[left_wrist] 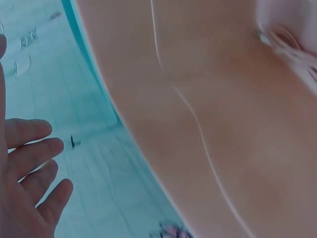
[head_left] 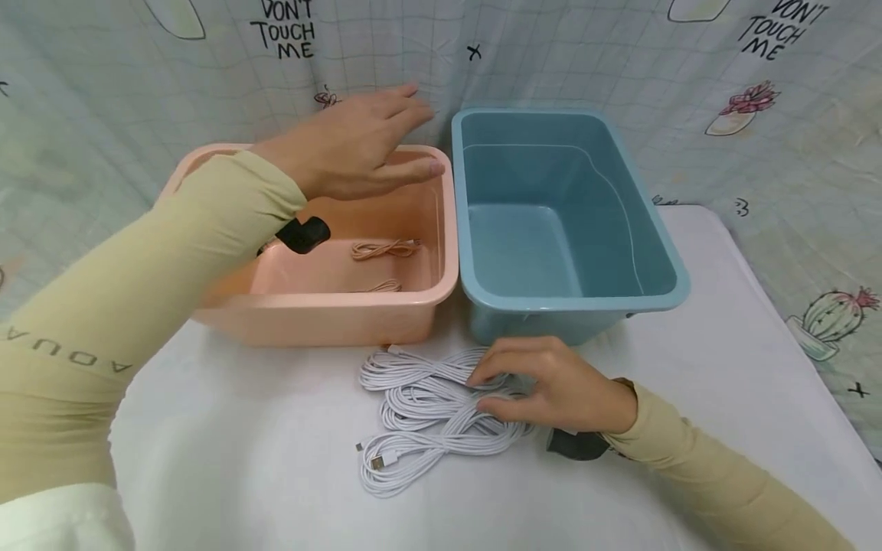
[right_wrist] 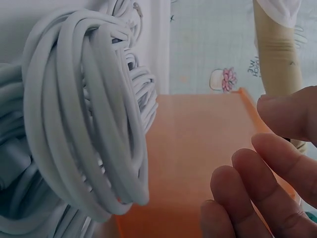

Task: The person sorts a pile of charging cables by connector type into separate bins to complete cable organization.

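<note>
My left hand [head_left: 358,145] is over the far rim of the peach bin [head_left: 324,310], its fingers straight and nothing in them. Inside that bin lie peach-coloured USB cables in tied coils; one cable [head_left: 386,249] shows whole, another [head_left: 386,286] is partly hidden by the near wall. My right hand [head_left: 551,383] hovers at the right side of several bundled white USB cables [head_left: 434,413] on the table. Its fingers are loosely curved, thumb apart. The right wrist view shows a gap between those fingers [right_wrist: 230,183] and the nearest white coil [right_wrist: 84,114].
A blue bin [head_left: 524,245] stands right beside the peach one, with nothing visible inside. Both sit at the back of the white-covered table [head_left: 276,459], against a printed cloth [head_left: 413,46]. The white cables lie just in front of the bins.
</note>
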The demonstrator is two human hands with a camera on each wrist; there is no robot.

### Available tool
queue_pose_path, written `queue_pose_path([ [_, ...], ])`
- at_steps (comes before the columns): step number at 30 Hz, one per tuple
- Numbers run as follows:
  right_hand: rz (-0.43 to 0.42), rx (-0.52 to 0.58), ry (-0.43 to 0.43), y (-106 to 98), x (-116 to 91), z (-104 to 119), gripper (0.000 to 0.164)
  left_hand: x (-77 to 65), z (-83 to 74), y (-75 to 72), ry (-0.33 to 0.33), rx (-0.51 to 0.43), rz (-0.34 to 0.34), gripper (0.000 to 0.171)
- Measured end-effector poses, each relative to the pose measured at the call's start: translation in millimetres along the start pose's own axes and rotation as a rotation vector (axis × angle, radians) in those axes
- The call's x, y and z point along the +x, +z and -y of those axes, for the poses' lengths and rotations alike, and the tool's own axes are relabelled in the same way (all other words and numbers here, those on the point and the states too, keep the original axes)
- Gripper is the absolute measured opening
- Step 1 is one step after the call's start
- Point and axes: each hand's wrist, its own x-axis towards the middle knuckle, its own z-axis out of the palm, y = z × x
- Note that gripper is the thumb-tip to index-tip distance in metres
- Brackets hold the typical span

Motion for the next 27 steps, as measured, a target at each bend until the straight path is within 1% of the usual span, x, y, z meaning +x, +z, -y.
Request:
queue_pose_path([
  [2,0.001,0.001,0.001,1,-1,-2,0.026,5.0,-5.0,5.2,0.039,-0.022,-0.01,0.083],
  [5,0.006,0.006,0.003,3,-1,-4,0.026,10.3,-9.8,14.0,0.081,-0.046,-0.019,0.08],
  [11,0.017,0.006,0.013,6,-2,-7,0.027,16.5,-14.2,31.4,0.131,-0.055,0.0,0.08],
  [14,0.022,0.003,0.014,6,-2,-8,0.027,16.3,-16.8,36.9,0.151,-0.047,0.029,0.082],
  [18,0.028,0.014,0.009,9,-2,-9,0.028,15.3,-18.4,39.8,0.154,-0.042,0.067,0.086],
  [27,0.053,0.027,0.022,17,-5,-13,0.027,16.1,-16.3,47.0,0.132,-0.089,0.095,0.089],
])
